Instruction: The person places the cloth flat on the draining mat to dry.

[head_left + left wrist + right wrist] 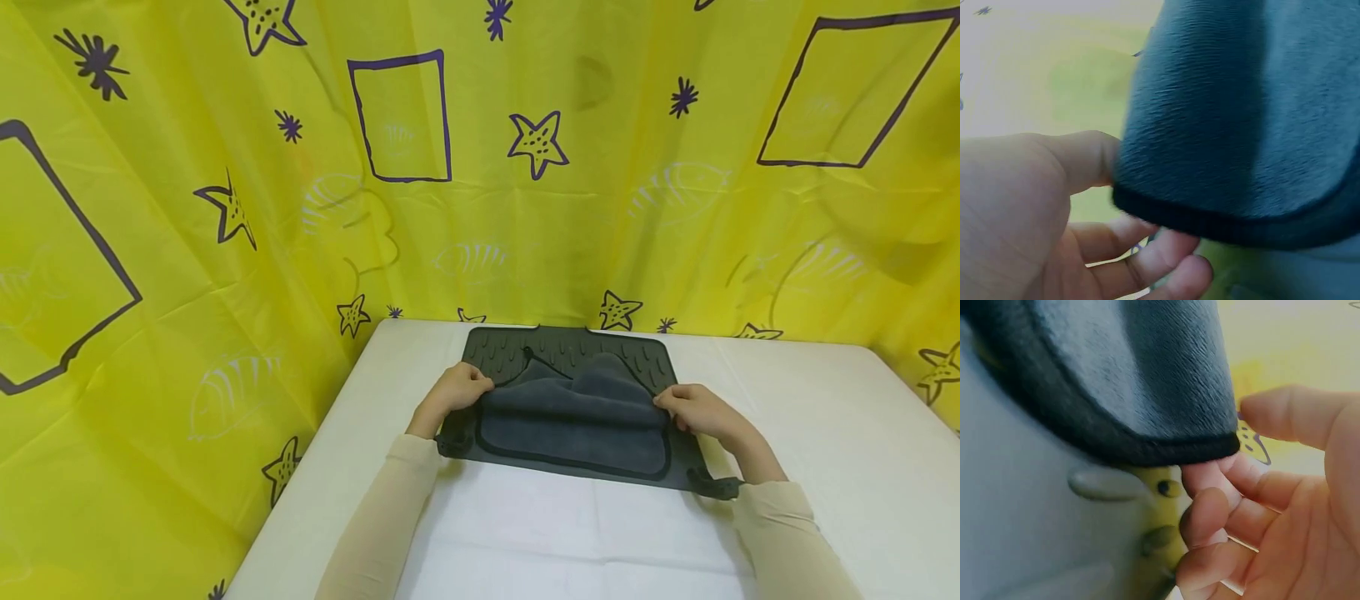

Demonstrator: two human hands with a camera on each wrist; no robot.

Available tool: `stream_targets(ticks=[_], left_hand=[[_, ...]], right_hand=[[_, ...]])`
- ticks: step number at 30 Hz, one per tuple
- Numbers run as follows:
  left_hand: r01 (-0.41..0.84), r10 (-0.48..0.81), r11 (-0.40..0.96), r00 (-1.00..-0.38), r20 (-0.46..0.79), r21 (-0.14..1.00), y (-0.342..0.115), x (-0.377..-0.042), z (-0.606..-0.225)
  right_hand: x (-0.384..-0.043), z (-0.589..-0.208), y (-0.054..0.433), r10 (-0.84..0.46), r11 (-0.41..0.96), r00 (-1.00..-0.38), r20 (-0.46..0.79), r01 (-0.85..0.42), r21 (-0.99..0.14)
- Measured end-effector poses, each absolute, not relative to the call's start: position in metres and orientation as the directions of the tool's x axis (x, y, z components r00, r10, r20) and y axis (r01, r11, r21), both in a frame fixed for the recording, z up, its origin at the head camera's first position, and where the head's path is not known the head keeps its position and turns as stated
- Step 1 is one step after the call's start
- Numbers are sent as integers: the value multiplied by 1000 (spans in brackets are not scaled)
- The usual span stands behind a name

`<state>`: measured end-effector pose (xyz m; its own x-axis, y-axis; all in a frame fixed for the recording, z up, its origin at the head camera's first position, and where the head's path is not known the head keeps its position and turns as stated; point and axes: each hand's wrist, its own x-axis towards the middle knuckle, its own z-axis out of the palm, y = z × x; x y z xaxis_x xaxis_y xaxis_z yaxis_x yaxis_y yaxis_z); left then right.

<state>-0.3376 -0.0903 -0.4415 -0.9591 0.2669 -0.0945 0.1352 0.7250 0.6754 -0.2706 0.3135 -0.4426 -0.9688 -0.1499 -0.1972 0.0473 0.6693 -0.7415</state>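
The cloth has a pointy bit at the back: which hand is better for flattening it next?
Probably the left hand: it holds the cloth by its left edge, nearer that pointy bit. The right hand is farther away, at the opposite edge.

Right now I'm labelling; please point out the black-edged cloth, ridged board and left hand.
Black-edged cloth (573,443), head view: lower panel.
Ridged board (491,348), head view: far-left area.
Left hand (457,387), head view: back.
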Motion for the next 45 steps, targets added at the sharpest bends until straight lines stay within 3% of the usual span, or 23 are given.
stream_targets(ticks=[5, 18, 36, 45], left_hand=[[157, 266, 765, -960, -85, 625, -83, -336, -447], [173, 194, 737, -980, 41, 653, -82, -340, -452], [67, 230, 705, -963, -139, 706, -100, -341, -440], [150, 328, 741, -931, -158, 654, -101, -340, -440]], right_hand=[[-274, -447, 306, -115, 667, -982, -152, 37, -744], [-275, -449, 306, -66, 688, -993, -97, 25, -725], [-271, -445, 319, -125, 609, -978, -170, 60, -791], [-271, -444, 317, -143, 650, -967, -209, 67, -757]])
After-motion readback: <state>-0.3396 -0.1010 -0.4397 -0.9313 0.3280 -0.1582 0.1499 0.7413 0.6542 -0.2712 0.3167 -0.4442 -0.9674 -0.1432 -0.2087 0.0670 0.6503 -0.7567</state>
